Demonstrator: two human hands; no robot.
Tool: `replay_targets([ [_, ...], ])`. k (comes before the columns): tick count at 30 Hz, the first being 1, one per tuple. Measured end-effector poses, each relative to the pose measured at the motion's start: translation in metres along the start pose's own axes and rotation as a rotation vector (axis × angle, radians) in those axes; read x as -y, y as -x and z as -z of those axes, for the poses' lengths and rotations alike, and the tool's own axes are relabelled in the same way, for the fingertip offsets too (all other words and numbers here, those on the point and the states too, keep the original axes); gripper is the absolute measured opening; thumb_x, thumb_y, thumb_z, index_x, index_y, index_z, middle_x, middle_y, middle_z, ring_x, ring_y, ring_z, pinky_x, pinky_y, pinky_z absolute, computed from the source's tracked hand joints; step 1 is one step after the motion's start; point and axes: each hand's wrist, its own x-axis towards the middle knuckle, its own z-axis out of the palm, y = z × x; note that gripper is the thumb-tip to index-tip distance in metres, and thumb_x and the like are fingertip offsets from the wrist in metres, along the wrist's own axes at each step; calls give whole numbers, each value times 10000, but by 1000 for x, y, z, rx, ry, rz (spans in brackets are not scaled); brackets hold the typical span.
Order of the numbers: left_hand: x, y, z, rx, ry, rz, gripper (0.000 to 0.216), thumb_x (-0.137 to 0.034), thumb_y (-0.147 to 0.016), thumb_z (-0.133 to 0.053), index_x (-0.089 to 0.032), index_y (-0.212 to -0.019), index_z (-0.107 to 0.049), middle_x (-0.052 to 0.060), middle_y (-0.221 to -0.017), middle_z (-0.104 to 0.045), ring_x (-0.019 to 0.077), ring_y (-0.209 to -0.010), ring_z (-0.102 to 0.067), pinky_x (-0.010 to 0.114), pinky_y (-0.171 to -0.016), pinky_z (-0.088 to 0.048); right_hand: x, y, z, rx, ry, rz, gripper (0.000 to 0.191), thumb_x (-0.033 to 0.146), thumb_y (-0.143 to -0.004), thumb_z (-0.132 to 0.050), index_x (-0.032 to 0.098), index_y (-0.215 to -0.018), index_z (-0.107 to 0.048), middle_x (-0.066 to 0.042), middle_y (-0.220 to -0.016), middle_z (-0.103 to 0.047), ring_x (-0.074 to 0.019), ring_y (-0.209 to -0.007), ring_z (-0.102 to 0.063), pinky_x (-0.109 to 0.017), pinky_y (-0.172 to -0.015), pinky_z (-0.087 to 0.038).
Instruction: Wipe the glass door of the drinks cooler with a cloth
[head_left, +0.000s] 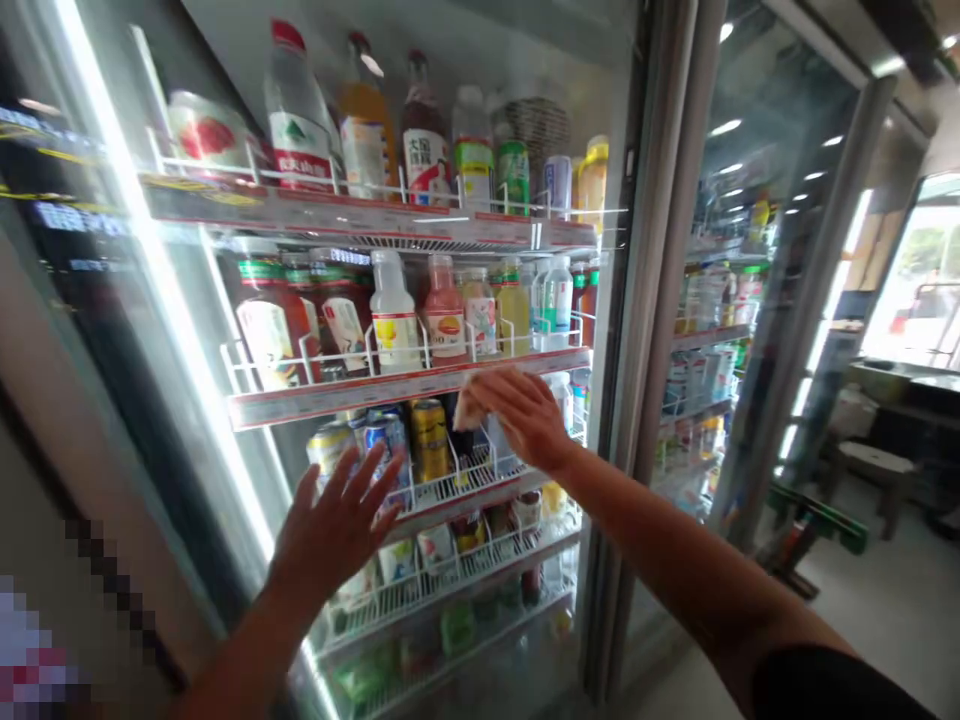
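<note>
We count one bare left hand (334, 525), one bare right hand (529, 415), one crumpled pale-pink cloth (472, 402), one clear, red-capped plastic bottle (298, 120), one pink-filled bottle (445, 310) and, on the top shelf (360, 215), one lavender can (557, 183).

On my remote feed I record: upper shelf (360, 214) bearing a red-capped bottle (300, 125); second shelf (337, 393) with a pink bottle (445, 312); gold can (430, 440) lower; at far right, a pale-topped stool (876, 461) before a bright window (930, 265).
</note>
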Motion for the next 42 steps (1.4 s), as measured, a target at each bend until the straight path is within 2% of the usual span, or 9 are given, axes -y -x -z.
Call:
replay_targets([
  [4,-3,4,-3,13,14,44,706,-417,-982,-606,-313,-1612,-304,47,-1645,-337,230,-1571,-203,445,-1330,-61,5,-33,-6,-127,-3,-257,603,153,-1031,-439,299,-1603,-320,-30,-1590,-489,-192,-1570,-276,-452,-1290,-319],
  [8,-8,4,0,64,52,113,714,-394,-984,-606,-375,-1612,-267,9,-1647,-333,223,-1568,-215,454,-1330,-54,24,-33,-13,-33,28,-206,521,257,-1030,-495,266,-1547,-425,-68,-1637,-411,-262,-1604,-158,-513,-1300,-284],
  [12,-5,5,0,46,54,68,730,-395,-974,-621,-337,-1615,-277,35,-1645,-334,225,-1573,-199,448,-1328,-47,-11,-67,-6,52,34,-142,508,122,-1033,-389,299,-1501,-479,26,-1632,-423,-184,-1600,-164,-451,-1323,-233],
  [16,-4,5,-2,45,35,59,759,-406,-950,-666,-311,-1610,-303,53,-1636,-351,232,-1577,-191,454,-1329,-54,-49,-94,-5,-95,-21,-295,524,101,-1041,-278,245,-1507,-471,7,-1656,-376,-210,-1613,-86,-521,-1325,-157],
  [23,-6,0,1,48,34,37,789,-383,-943,-681,-296,-1619,-282,62,-1636,-338,229,-1579,-165,445,-1329,-32,-65,-72,-4,21,-185,-114,478,268,-1052,-388,359,-1516,-459,42,-1653,-384,-226,-1597,-187,-561,-1321,-122],
  [28,-6,0,1,50,-14,23,785,-425,-957,-658,-285,-1622,-266,44,-1654,-296,218,-1588,-128,446,-1325,-34,-105,-65,-6,-196,-240,-256,435,311,-1073,-306,307,-1417,-571,8,-1619,-429,-242,-1602,-166,-564,-1316,-150],
  [35,-4,6,-3,81,6,27,793,-445,-957,-652,-324,-1626,-243,43,-1657,-307,225,-1589,-119,455,-1320,-31,-83,-8,9,-10,-249,-152,387,327,-1053,-350,301,-1315,-634,-7,-1471,-589,-235,-1531,-369,-577,-1276,-289],
  [39,-4,7,-3,88,23,42,779,-435,-966,-631,-320,-1629,-239,55,-1654,-328,235,-1590,-126,470,-1319,-34,-112,-8,17,-108,-249,-267,403,241,-1012,-382,296,-1324,-632,1,-1522,-549,-235,-1549,-328,-561,-1296,-249],
  [42,-5,9,-4,104,10,49,749,-450,-978,-591,-330,-1627,-237,42,-1662,-320,245,-1591,-131,516,-1312,-57,-107,20,19,-168,-221,-307,431,186,-978,-382,274,-1322,-627,-8,-1547,-525,-238,-1546,-333,-570,-1289,-264],
])
